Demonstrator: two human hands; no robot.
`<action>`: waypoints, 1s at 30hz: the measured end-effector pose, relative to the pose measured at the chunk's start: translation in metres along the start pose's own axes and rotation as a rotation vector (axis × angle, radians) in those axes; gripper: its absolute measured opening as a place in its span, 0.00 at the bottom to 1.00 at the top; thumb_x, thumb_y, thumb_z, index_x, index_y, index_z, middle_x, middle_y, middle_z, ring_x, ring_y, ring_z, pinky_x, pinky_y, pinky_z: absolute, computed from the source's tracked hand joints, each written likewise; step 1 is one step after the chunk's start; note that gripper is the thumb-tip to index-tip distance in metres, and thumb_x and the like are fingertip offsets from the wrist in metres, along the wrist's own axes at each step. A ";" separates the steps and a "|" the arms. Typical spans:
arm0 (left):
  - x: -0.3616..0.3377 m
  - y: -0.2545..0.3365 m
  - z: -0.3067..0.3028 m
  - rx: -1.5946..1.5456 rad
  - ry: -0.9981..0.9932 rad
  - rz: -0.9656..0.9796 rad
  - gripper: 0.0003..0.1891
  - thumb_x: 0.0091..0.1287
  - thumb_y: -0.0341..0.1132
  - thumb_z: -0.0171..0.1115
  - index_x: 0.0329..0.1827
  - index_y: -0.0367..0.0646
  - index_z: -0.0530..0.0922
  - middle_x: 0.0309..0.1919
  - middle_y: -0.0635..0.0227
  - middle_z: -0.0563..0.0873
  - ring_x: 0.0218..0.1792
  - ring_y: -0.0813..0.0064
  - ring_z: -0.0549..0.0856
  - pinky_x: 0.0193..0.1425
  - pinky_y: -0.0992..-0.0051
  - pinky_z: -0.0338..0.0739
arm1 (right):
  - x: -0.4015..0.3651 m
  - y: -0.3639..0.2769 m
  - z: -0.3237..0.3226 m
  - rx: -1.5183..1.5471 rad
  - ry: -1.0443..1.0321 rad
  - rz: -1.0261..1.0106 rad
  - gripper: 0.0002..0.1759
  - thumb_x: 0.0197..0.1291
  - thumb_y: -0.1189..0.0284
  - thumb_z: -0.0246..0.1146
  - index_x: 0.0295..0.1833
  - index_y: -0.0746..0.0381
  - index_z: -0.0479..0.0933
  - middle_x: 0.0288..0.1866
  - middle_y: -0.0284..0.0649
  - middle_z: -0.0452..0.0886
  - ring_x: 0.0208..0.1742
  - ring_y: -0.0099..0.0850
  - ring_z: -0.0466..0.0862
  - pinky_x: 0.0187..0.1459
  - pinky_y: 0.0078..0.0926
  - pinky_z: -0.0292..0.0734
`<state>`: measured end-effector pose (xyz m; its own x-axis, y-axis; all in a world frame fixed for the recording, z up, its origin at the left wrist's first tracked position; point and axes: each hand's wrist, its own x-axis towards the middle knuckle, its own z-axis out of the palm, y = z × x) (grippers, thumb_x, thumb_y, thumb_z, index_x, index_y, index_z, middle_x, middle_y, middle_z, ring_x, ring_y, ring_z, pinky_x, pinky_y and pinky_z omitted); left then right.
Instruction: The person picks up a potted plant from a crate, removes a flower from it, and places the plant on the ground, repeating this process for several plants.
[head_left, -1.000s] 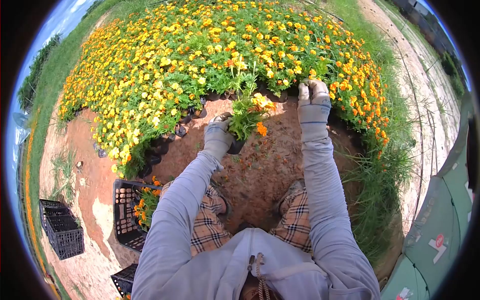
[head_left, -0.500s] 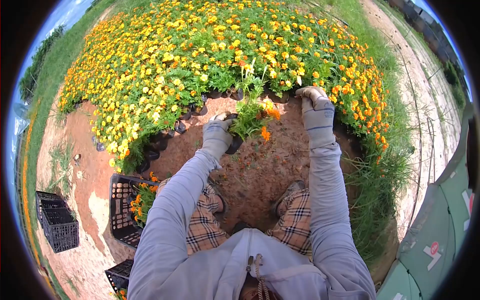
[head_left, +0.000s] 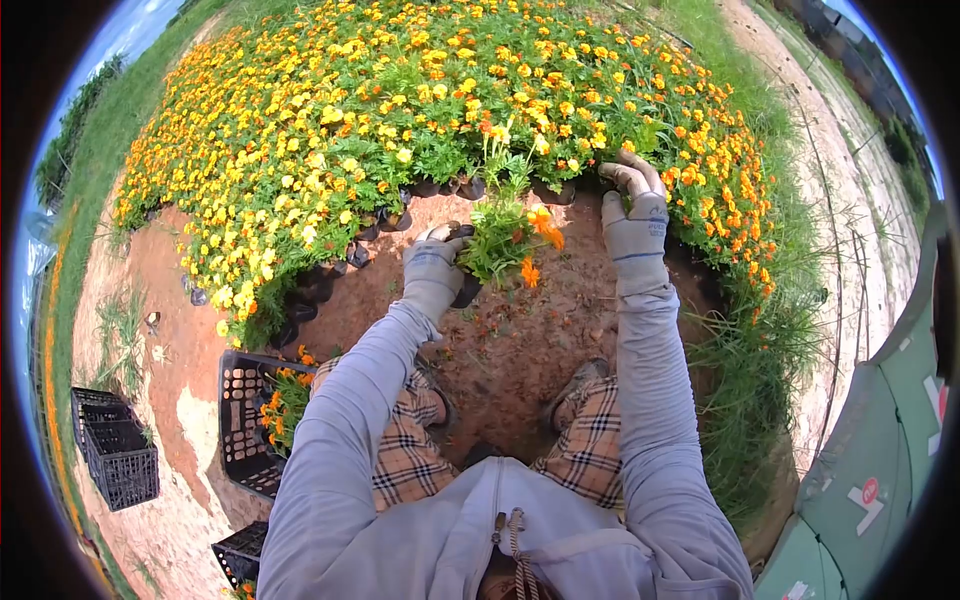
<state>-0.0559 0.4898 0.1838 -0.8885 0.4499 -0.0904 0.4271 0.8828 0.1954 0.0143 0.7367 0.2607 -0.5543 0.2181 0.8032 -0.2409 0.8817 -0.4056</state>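
A: What's closest in?

B: Plaid trousers (head_left: 405, 450), knees spread at the near edge of the bare soil (head_left: 520, 340), probably to give the arms (head_left: 655, 365) room. By the soil's near left corner stands a black crate (head_left: 238, 420) with orange flowers (head_left: 285, 415) inside, likely put there to be within easy reach.

A: And the hands?

B: Well apart. The left hand (head_left: 435, 265) is clamped on the dark pot (head_left: 466, 292) of a marigold plant (head_left: 495, 245), over the soil towards its far edge. Gripping low seems to spare the stems and blooms.

A: The right one?

B: The right hand (head_left: 634, 212) is at the soil's far right, fingers bent towards the marigold bed (head_left: 440, 90). I can't tell whether they grip anything.

A: Beyond that?

B: The bed itself, black pots (head_left: 358, 255) along its near edge, packed close, perhaps so they prop each other up.
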 end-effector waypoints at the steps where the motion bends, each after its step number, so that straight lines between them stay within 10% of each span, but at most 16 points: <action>1: 0.000 0.002 -0.005 0.011 -0.044 -0.023 0.23 0.50 0.38 0.62 0.53 0.62 0.79 0.43 0.62 0.83 0.50 0.61 0.79 0.55 0.67 0.69 | 0.003 -0.009 -0.007 0.041 0.032 -0.132 0.08 0.45 0.76 0.65 0.34 0.56 0.80 0.47 0.39 0.79 0.50 0.43 0.77 0.49 0.39 0.73; 6: -0.002 0.006 0.000 0.002 0.022 0.025 0.22 0.51 0.39 0.62 0.53 0.64 0.78 0.45 0.63 0.82 0.51 0.62 0.78 0.54 0.68 0.70 | -0.019 -0.057 0.005 -0.243 -0.455 -0.285 0.11 0.41 0.67 0.69 0.35 0.46 0.81 0.56 0.32 0.75 0.65 0.38 0.66 0.64 0.40 0.56; 11: -0.006 0.002 0.005 0.029 0.063 0.116 0.23 0.51 0.35 0.62 0.53 0.64 0.79 0.55 0.70 0.76 0.56 0.64 0.75 0.57 0.68 0.70 | -0.002 -0.020 0.005 0.156 -0.086 0.001 0.08 0.44 0.75 0.64 0.34 0.61 0.78 0.47 0.41 0.79 0.46 0.40 0.78 0.46 0.38 0.74; 18: -0.017 0.022 0.000 0.056 0.095 0.394 0.23 0.45 0.32 0.65 0.49 0.61 0.81 0.58 0.73 0.75 0.59 0.65 0.73 0.59 0.67 0.69 | 0.000 0.006 -0.004 -0.219 -0.142 0.166 0.30 0.44 0.49 0.69 0.52 0.54 0.79 0.63 0.48 0.69 0.66 0.48 0.64 0.65 0.42 0.59; 21: -0.022 0.025 0.002 0.066 0.118 0.437 0.23 0.45 0.32 0.65 0.48 0.62 0.80 0.60 0.75 0.73 0.60 0.66 0.72 0.61 0.66 0.68 | -0.009 0.010 0.004 -0.413 -0.571 0.102 0.17 0.47 0.49 0.65 0.37 0.47 0.84 0.55 0.31 0.78 0.64 0.32 0.69 0.65 0.40 0.55; 24: -0.024 0.021 0.001 0.052 0.098 0.381 0.22 0.46 0.34 0.65 0.48 0.62 0.80 0.60 0.75 0.73 0.60 0.66 0.72 0.60 0.66 0.68 | -0.009 0.010 0.011 -0.445 -0.216 -0.116 0.08 0.48 0.61 0.66 0.26 0.52 0.80 0.32 0.29 0.81 0.44 0.32 0.79 0.57 0.36 0.63; 30: -0.032 0.012 -0.020 0.139 0.072 0.352 0.21 0.53 0.32 0.60 0.52 0.63 0.79 0.61 0.77 0.71 0.62 0.70 0.70 0.57 0.65 0.68 | 0.003 -0.024 0.015 -0.054 -0.276 -0.126 0.12 0.50 0.64 0.65 0.40 0.55 0.81 0.34 0.34 0.82 0.39 0.36 0.79 0.47 0.35 0.70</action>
<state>-0.0257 0.4832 0.2085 -0.6911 0.7223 0.0280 0.7222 0.6884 0.0676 0.0065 0.7097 0.2664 -0.7200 -0.0096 0.6939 -0.2827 0.9172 -0.2806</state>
